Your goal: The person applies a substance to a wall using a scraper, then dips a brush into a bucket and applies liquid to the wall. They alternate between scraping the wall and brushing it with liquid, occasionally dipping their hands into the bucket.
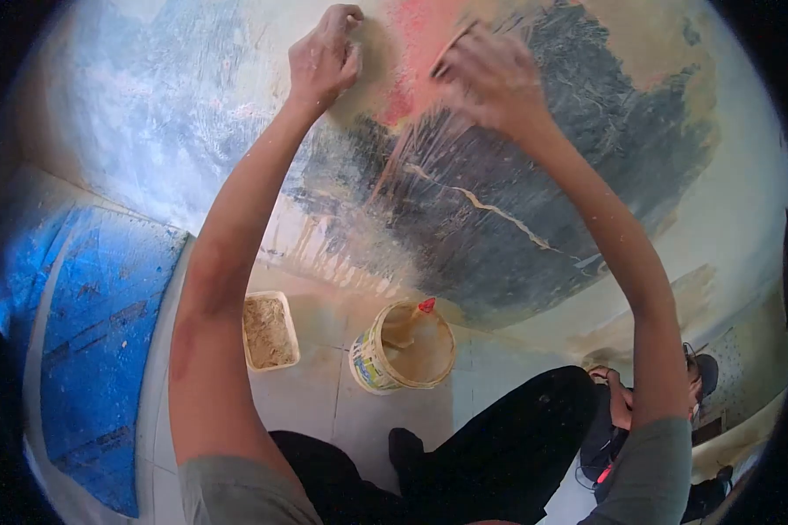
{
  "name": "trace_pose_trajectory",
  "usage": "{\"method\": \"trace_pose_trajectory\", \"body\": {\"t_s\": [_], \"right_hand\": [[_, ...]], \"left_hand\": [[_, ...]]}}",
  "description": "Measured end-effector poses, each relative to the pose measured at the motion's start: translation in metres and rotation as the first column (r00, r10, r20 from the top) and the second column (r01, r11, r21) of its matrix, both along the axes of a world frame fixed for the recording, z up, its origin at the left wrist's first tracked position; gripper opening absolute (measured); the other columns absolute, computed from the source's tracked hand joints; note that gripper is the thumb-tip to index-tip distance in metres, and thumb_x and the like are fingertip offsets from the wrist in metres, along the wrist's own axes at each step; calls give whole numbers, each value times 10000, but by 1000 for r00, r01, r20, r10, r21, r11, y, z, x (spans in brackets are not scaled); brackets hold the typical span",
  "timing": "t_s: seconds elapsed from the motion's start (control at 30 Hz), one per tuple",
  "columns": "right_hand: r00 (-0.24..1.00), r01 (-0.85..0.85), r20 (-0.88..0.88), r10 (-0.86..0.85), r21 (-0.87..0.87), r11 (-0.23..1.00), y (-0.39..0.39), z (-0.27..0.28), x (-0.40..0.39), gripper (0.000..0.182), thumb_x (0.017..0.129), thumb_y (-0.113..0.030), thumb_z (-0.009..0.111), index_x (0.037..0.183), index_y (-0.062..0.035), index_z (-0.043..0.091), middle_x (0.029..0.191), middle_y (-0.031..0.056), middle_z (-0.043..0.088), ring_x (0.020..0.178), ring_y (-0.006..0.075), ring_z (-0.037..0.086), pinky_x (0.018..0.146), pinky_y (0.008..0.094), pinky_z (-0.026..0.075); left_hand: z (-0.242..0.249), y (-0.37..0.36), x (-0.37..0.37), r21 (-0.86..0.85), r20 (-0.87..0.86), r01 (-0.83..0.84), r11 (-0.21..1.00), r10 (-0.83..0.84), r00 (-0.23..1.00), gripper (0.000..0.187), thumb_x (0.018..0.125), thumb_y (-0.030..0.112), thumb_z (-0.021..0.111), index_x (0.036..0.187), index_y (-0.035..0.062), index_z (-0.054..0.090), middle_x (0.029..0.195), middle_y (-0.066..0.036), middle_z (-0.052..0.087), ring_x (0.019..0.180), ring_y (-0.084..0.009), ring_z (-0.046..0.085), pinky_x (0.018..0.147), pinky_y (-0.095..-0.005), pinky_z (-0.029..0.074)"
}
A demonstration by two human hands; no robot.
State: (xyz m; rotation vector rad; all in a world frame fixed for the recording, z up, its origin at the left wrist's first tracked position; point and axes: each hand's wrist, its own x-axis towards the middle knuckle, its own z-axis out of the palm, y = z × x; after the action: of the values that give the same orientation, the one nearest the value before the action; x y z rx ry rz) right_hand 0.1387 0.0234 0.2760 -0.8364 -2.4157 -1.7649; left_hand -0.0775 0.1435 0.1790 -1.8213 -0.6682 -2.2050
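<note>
My right hand (492, 80), smeared by motion, is closed on a thin flat tool (453, 48) with a brownish edge. It is at the painted wall (236, 114), beside a patch of pink-red paint (403, 61); the tool's exact kind does not show. To the left of that patch, my left hand (326, 57) is at the wall with its fingers curled. Its palm is turned away, so anything inside it is hidden. Below both hands spreads a dark grey area (517, 210) crossed by a pale crack-like line (490, 208).
On the tiled floor (324, 411) stand a bucket (375, 363) with a red-tipped item (425, 305) at its rim and a white tub (292, 354) of brown crumbly material. A blue sheet (105, 350) lies at left. Another person (617, 402) is low at right.
</note>
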Motion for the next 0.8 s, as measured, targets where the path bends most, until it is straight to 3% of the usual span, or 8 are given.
{"method": "trace_pose_trajectory", "body": {"t_s": [0.07,0.13,0.27,0.37,0.5,0.7,0.77,0.8], "right_hand": [[996,59,-73,-48,162,985,-4,-4,-2,532,803,-511,577,1189,-145,564,1268,43,521,1299,233,400,1082,463,266],[997,61,61,-54,-131,989,-8,-28,-4,470,840,-446,562,1226,-181,535,1306,35,505,1321,220,373,1095,444,232],[989,-8,136,49,-289,957,1,-26,4,464,836,-427,570,1231,-188,528,1292,24,508,1299,198,395,1088,432,236],[989,150,-22,-149,168,974,-8,-2,-19,493,845,-491,550,1254,-217,529,1298,26,516,1289,193,409,1086,418,267],[964,57,262,-46,-35,998,-2,-37,-2,499,850,-506,543,1258,-219,524,1289,18,507,1264,188,414,1056,419,295],[996,87,-24,-85,146,985,-13,-25,4,497,870,-536,491,1243,-209,528,1299,30,497,1246,202,439,1034,442,335],[909,100,416,-27,-155,983,-14,-35,5,446,830,-489,576,1194,-233,562,1270,6,518,1219,202,468,1014,430,338],[908,97,418,-27,-148,984,-4,-21,10,446,830,-489,576,1194,-233,562,1270,6,518,1219,202,468,1014,430,338]], "left_hand": [[2,-4,-3,6,42,102,995,-102,994,287,724,45,446,1004,46,507,848,-151,606,785,-299,623,694,-385,482],[3,-5,-4,-18,14,94,995,-93,996,330,722,43,449,1049,50,490,887,-177,604,828,-332,621,714,-402,483],[2,-7,-5,-1,-18,65,998,-65,998,353,725,39,453,1077,50,480,936,-192,603,852,-356,624,728,-408,484],[3,-4,-3,0,-19,50,999,-50,999,356,728,33,452,1083,47,476,943,-192,603,858,-354,625,729,-411,485],[3,-3,-4,-6,-31,66,998,-66,997,362,729,30,452,1090,48,474,964,-191,607,872,-350,628,736,-407,489],[2,-3,-5,6,-43,67,998,-67,997,365,726,22,451,1089,48,476,970,-195,608,869,-349,632,736,-405,494],[2,-4,-5,-1,-55,56,998,-56,997,361,727,24,450,1087,46,477,968,-197,608,869,-352,632,735,-407,494],[2,-4,-6,-14,-69,42,999,-42,997,357,729,26,449,1084,43,479,966,-200,608,870,-354,631,733,-409,494]]}}
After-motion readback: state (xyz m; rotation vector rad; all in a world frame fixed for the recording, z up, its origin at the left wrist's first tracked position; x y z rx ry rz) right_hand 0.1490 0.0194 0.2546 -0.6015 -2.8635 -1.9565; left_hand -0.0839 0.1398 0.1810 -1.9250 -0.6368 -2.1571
